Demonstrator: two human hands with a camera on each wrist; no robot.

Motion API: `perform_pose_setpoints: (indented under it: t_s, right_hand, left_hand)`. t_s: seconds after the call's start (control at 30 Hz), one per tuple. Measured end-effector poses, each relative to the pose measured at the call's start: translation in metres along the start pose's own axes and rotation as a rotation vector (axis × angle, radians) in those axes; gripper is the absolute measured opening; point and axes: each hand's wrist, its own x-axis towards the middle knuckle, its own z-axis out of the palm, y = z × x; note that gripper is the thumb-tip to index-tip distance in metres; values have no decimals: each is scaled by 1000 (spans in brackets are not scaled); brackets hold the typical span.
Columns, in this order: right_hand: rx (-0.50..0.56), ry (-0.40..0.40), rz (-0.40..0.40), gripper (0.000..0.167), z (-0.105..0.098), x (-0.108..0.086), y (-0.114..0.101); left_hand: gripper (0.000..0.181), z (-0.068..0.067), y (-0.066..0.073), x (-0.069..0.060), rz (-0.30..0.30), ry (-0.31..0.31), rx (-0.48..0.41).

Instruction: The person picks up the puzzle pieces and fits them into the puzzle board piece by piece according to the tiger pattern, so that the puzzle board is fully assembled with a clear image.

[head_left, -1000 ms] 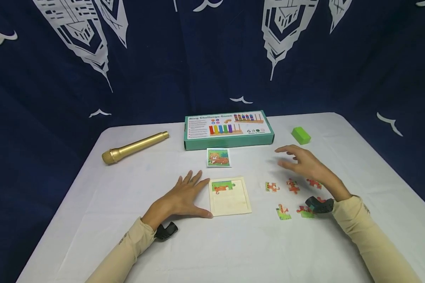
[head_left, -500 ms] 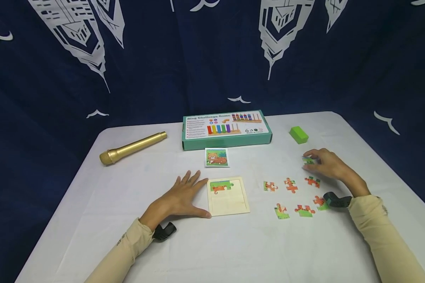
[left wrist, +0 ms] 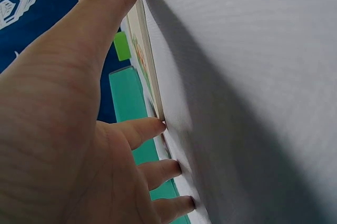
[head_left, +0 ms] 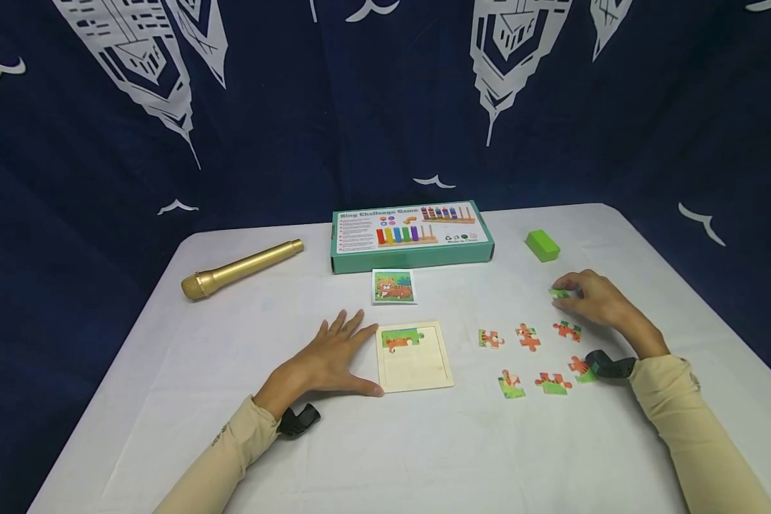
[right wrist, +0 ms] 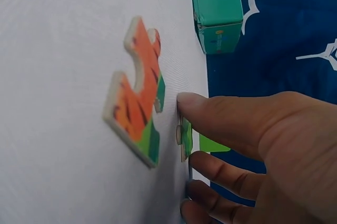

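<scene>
My left hand (head_left: pixel 328 364) lies with fingers spread, thumb and index finger touching the left edge of a wooden puzzle tray (head_left: pixel 417 368). Joined green and orange pieces (head_left: pixel 401 339) fill the tray's upper left part. At the right, my right hand (head_left: pixel 594 298) pinches a green puzzle piece (right wrist: pixel 185 139) between thumb and fingers, at the tabletop. Several loose tiger puzzle pieces (head_left: pixel 528 337) lie between the tray and that hand. One orange-striped piece (right wrist: pixel 138 95) shows close up in the right wrist view. Fingers partly cover the pinched piece.
A picture card (head_left: pixel 394 287) of a tiger lies behind the tray, in front of a green game box (head_left: pixel 412 237). A gold microphone (head_left: pixel 243 269) lies at the back left, a green block (head_left: pixel 542 245) at the back right. A dark blue cloth hangs behind the white table.
My right hand moved right from above the loose pieces and took hold of a green puzzle piece, then stayed there. The left hand has kept its place at the tray.
</scene>
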Motion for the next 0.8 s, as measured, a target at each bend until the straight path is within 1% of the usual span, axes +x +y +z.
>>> perform_pose_setpoints:
  t_s: [0.2, 0.43, 0.7, 0.8]
  right_hand:
    - [0, 35, -17, 37, 3, 1, 2]
    - [11, 52, -29, 34, 4, 3, 2]
    - [26, 82, -1, 34, 6, 2, 0]
    - [35, 102, -5, 32, 6, 1, 0]
  left_hand:
    - [110, 0, 0, 0, -2, 0, -2]
    - [110, -1, 0, 0, -3, -2, 1]
    - [109, -1, 1, -1, -5, -2, 3]
    - [109, -1, 1, -1, -4, -2, 6]
